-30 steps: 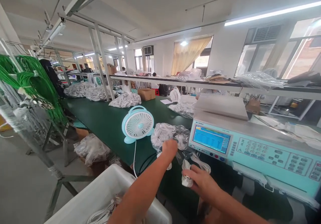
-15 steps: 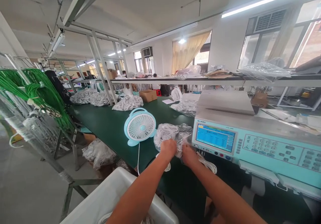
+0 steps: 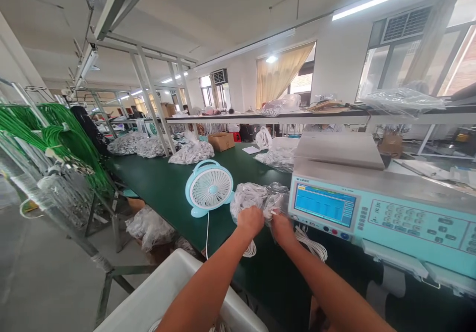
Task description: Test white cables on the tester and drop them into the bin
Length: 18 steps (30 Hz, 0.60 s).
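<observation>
My left hand (image 3: 251, 222) is closed at the near edge of a plastic bag of white cables (image 3: 247, 196). A looped white cable bundle (image 3: 250, 249) hangs just beneath it. Close by on the right, my right hand (image 3: 280, 227) is closed with a small white cable end (image 3: 274, 212) at its fingertips. Behind the hands lies a second clear bag (image 3: 277, 198). Another white cable coil (image 3: 311, 245) rests right of my right wrist, below the screen of the teal tester (image 3: 323, 205).
A light-blue fan (image 3: 211, 188) stands on the green table (image 3: 156, 183), left of the bags. A white bin (image 3: 163, 292) is at the near left. Green cables (image 3: 70, 138) hang from a rack at far left. A cardboard box (image 3: 221, 141) sits farther back.
The view has shifted slightly, so the tester appears larger and farther right. A white cable end now shows at my right fingertips. Both hands stay close together near the bags.
</observation>
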Each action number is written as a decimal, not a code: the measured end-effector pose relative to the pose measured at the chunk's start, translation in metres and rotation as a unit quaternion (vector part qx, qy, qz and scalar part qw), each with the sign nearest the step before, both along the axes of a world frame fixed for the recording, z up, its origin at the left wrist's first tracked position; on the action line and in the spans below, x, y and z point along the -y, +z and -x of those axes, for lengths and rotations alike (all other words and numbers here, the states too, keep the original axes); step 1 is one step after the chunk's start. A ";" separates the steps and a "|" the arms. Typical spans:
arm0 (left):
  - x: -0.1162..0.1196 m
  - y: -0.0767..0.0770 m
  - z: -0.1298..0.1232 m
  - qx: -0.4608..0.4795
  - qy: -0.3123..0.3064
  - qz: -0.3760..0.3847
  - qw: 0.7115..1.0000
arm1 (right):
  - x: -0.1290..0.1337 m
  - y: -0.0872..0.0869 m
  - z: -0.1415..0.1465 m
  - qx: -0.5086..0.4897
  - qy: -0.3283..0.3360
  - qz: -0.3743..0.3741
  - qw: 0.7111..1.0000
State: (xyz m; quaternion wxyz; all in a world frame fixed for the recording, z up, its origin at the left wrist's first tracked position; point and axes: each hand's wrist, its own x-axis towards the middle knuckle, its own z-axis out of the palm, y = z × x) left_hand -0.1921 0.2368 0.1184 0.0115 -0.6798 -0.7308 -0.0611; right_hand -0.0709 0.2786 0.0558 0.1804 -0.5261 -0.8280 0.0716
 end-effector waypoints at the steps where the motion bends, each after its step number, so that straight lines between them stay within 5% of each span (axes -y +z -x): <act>1: 0.001 -0.001 0.001 0.003 0.001 -0.002 1.000 | -0.002 -0.001 0.002 0.007 -0.004 0.002 1.000; 6: 0.004 -0.003 0.003 0.033 0.006 -0.009 0.999 | -0.005 -0.005 0.007 0.044 -0.024 0.042 0.998; 10: 0.009 -0.001 0.005 0.094 0.021 -0.011 0.995 | 0.017 0.011 -0.001 0.058 0.011 0.047 0.997; 15: 0.048 0.009 0.005 0.221 -0.004 0.026 0.975 | 0.093 0.053 -0.051 0.026 0.110 0.064 0.991; 18: 0.096 0.011 -0.016 0.435 -0.059 0.062 0.896 | 0.154 0.069 -0.092 -0.152 0.155 0.135 0.967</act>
